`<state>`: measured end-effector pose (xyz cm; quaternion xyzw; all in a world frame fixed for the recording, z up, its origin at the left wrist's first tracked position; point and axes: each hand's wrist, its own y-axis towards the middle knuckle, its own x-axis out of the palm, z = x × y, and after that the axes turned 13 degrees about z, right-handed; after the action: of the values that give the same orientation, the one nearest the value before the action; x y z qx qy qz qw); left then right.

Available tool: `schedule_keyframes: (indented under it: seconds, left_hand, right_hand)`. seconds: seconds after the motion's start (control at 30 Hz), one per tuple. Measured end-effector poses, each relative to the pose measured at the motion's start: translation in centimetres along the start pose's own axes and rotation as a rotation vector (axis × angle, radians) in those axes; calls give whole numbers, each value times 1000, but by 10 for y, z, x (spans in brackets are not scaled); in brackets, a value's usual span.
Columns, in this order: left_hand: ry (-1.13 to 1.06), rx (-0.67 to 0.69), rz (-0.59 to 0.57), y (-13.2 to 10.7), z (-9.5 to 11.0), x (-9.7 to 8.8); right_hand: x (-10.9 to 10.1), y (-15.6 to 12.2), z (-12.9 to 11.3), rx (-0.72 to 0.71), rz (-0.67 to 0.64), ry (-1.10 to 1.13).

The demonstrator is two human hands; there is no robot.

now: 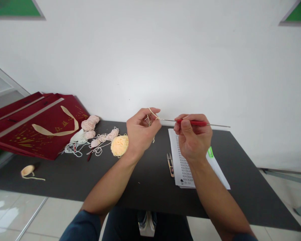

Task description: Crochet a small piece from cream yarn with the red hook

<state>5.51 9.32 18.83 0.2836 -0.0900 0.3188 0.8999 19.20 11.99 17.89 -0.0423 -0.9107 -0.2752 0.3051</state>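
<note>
My left hand (pixel 141 133) is raised above the dark table (pixel 145 180), fingers closed, pinching a strand of cream yarn (pixel 153 113) looped over the index finger. My right hand (pixel 193 137) is closed round the red handle of a crochet hook (pixel 194 123), held level. Its thin metal tip reaches left to the yarn at my left fingertips, and the other metal end sticks out to the right. A cream yarn ball (pixel 119 145) lies on the table just left of my left wrist.
A printed sheet (pixel 188 167) with a green marker (pixel 210 152) lies under my right hand, small thread snips (pixel 170 164) beside it. Pink yarn pieces (pixel 90 124), white tangled thread and a red gift bag (pixel 40 127) sit at the left. A small cream crocheted piece (pixel 27 170) lies near the left edge.
</note>
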Motion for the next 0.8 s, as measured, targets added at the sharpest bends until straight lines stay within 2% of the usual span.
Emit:
schedule_keyframes:
  seconds: [0.27,0.57,0.67,0.8]
  left_hand:
    - [84,28,38,-5,4,-1]
    - [161,151,131,-9,6,1]
    - [161,140,147,-9,7,2]
    - [142,47,181,-5,7,2]
  right_hand:
    - [0,-5,1,-70,20,-123]
    - [6,-16,-2,-225,22,-219]
    - [5,-20,-3,-283,-18,-215]
    - [2,-24,1,-384,-70,-273]
